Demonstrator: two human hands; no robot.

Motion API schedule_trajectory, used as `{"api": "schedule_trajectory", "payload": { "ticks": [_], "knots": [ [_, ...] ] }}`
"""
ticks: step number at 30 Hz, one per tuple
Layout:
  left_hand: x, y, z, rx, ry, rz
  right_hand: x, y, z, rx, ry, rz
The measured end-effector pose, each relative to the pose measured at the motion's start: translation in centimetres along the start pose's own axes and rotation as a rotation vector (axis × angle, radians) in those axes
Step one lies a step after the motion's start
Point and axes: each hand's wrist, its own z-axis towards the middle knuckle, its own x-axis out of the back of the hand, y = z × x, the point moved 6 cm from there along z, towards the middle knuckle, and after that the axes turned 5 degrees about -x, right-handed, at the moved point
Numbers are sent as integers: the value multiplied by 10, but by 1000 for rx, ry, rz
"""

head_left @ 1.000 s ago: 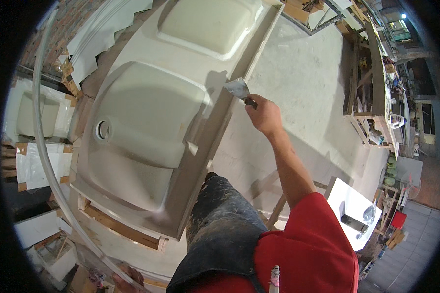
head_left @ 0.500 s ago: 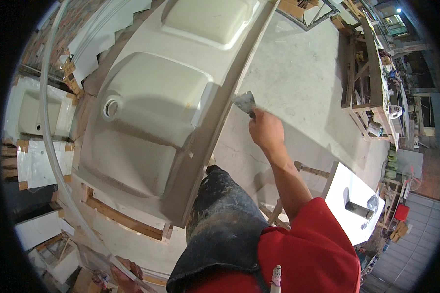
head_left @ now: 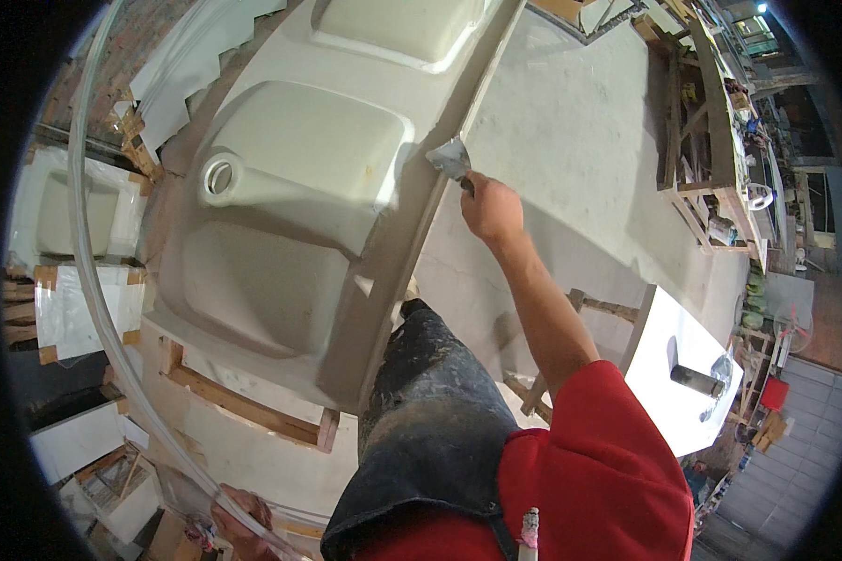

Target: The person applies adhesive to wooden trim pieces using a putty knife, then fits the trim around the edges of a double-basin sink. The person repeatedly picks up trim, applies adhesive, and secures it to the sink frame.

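My right hand is closed around the handle of a putty knife. Its flat metal blade lies over the long raised edge of a large off-white basin mould. The mould has several rounded humps, one with a round ring on it. At the lower left, my left hand is low beside my leg. A clear hose crosses in front of that hand and hides its fingers, so its grip is unclear.
A wooden frame supports the mould. To the right stand a white panel with a dark cylinder on it and a wooden workbench. Wrapped basins line the left side. A white stick shows at the bottom.
My right hand has moved up and left, bringing the putty knife's blade from beside the mould's edge onto it. The view has shifted slightly. My left hand stays low at the left.
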Motion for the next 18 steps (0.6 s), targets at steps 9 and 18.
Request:
{"api": "schedule_trajectory", "payload": {
  "ticks": [9,18],
  "knots": [
    [30,-28,-9,129,190,-110,8,-1,-94,-21,6,31],
    [11,-16,-6,53,77,-20,28,-15,-113,35,-42,142]
  ]
}}
